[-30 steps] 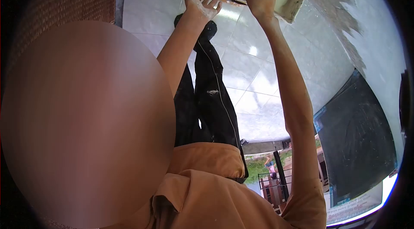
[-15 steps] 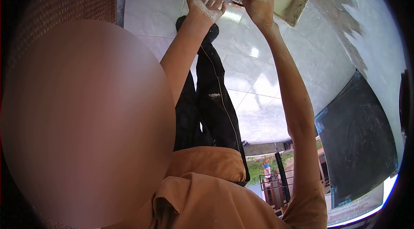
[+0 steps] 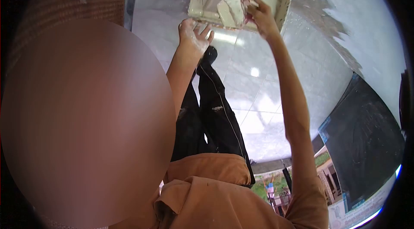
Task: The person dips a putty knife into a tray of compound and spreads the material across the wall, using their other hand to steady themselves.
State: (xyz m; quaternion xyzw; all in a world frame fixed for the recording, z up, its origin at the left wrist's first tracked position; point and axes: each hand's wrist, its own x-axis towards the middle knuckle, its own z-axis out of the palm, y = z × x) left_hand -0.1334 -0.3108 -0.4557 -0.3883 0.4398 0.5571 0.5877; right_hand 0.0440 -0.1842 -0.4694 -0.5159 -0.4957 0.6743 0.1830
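Turned to show more of its broad face than half a second ago, the white-coated piece (image 3: 232, 10) hangs over the pale tray (image 3: 286, 0), its right side pinched between the fingers of my right hand (image 3: 264, 18). My left hand (image 3: 194, 36), palm smeared with white, is near the tray's near left corner, its fingers apart and loosely curled. Between my arms show my black trousers (image 3: 215, 121) and the shiny tiled floor (image 3: 267, 86)

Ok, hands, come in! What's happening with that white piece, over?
Left hand smeared white, loosely open, seemingly empty. Right hand gripping the white-coated piece over the pale tray. Nothing seen in the way.
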